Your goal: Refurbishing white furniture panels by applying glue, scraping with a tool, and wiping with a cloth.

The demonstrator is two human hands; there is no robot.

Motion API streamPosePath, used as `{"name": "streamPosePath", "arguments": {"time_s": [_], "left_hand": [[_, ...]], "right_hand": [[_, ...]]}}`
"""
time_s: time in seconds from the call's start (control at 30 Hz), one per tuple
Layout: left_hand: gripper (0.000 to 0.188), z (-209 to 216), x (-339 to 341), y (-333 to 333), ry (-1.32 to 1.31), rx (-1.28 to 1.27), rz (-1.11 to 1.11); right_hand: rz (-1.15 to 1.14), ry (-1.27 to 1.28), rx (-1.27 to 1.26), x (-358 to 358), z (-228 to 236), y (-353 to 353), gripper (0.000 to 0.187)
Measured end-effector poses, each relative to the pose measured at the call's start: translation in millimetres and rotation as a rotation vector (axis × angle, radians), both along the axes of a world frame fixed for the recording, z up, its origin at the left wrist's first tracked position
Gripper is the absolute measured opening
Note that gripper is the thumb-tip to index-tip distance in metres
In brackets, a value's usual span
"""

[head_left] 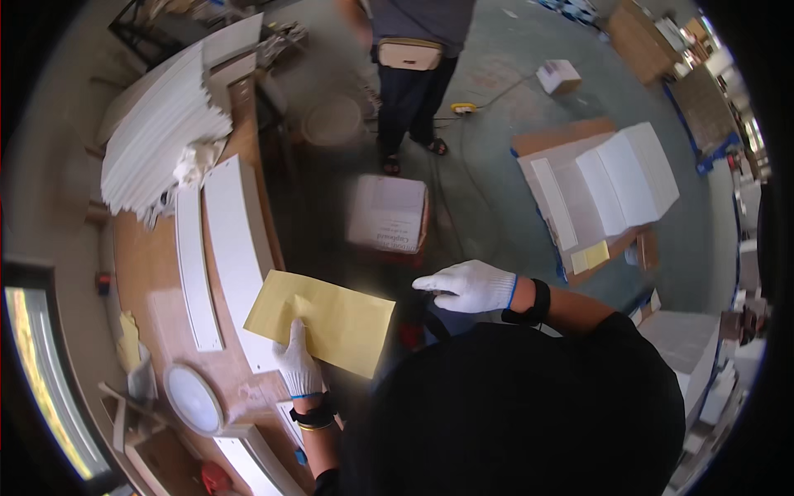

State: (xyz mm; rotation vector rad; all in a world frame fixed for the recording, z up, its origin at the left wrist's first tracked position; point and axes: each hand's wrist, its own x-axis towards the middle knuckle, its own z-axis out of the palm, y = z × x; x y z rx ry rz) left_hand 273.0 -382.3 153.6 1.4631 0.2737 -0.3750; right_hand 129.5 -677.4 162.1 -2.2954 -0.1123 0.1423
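Observation:
A yellow paper sheet point(343, 324), lightly creased, spans the space in front of me with its left part over the edge of a long white board point(233, 240). My left hand point(298, 364), in a white knit glove, grips it at the lower left with the thumb on top; the other fingers are hidden underneath. Apart from the sheet, off its right end, my gloved right hand point(475, 286) hovers with fingers pointing left. A small gap shows between its fingers and thumb, and nothing is in it.
A brown workbench point(149, 281) along the left carries a narrower white board point(195, 269), a stack of white strips point(161, 132) and a round white lid point(193, 398). Ahead stands a person point(418, 83) behind a white carton point(387, 213). Folded white panels point(624, 178) lie on cardboard at right.

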Motion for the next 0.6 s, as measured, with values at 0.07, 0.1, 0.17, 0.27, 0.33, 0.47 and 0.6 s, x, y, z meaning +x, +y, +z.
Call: {"name": "streamPosePath", "arguments": {"time_s": [0.07, 0.1, 0.17, 0.27, 0.33, 0.47, 0.6], "left_hand": [[0.030, -2, 12, -39, -0.034, 0.002, -0.083], [0.030, -1, 17, -57, -0.065, 0.004, -0.104], [0.031, 2, 28, -99, -0.070, 0.007, -0.206], [0.031, -2, 43, -142, -0.108, -0.020, -0.391], [0.030, -6, 54, -169, -0.130, -0.046, -0.518], [0.027, -7, 56, -247, -0.062, -0.099, -0.710], [0.026, 0, 24, -328, -0.030, -0.130, -0.965]], "right_hand": [[-0.208, 0.219, -0.115, -25, 2, -34, 0.042], [-0.327, 0.188, -0.082, -42, -3, -44, 0.041], [-0.493, 0.151, -0.057, -66, -7, -63, 0.040], [-0.653, 0.302, -0.077, -95, -4, -68, 0.039], [-0.741, 0.291, -0.042, -107, -6, -67, 0.037], [-1.021, 0.257, 0.121, -142, -2, -71, 0.035], [-1.341, 0.216, 0.265, -168, 4, -88, 0.033]]}}
